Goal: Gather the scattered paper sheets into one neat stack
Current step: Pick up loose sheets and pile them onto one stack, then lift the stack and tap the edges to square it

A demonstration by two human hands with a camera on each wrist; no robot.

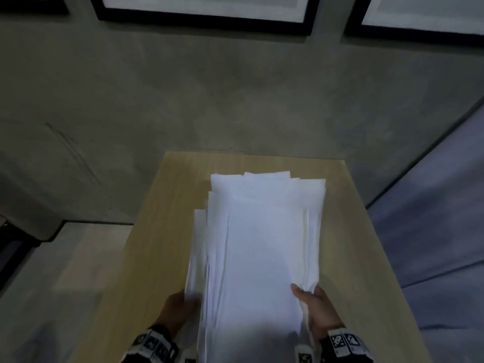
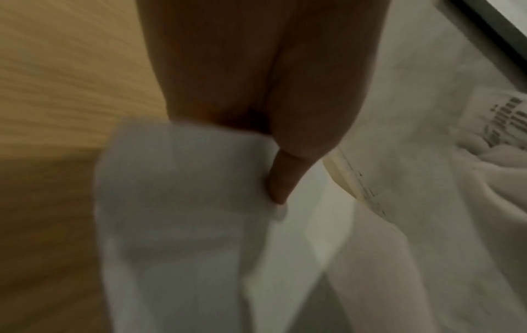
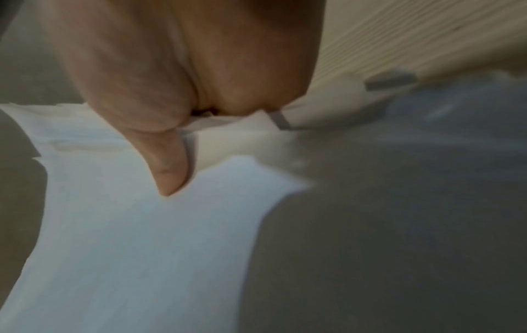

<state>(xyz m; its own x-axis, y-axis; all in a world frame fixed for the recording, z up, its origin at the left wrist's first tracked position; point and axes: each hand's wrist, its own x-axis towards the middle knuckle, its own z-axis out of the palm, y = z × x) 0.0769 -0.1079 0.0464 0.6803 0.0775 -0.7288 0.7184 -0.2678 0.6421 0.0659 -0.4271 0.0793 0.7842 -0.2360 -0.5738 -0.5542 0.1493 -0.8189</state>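
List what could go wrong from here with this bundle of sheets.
1. The paper sheets are fanned, with uneven far edges; loose ones may slip out.
2. The right hand bunches its edge under the thumb, so creases may set.
3. The left hand grips only the outer sheets, and the bundle lies close to the table's left edge.

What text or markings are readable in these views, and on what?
None can be read.
Dark print on a sheet at the right of the left wrist view: too blurred.
Black-and-white square code tags on the wristbands: patterns only, no words.
Paper stack top sheet: blank.
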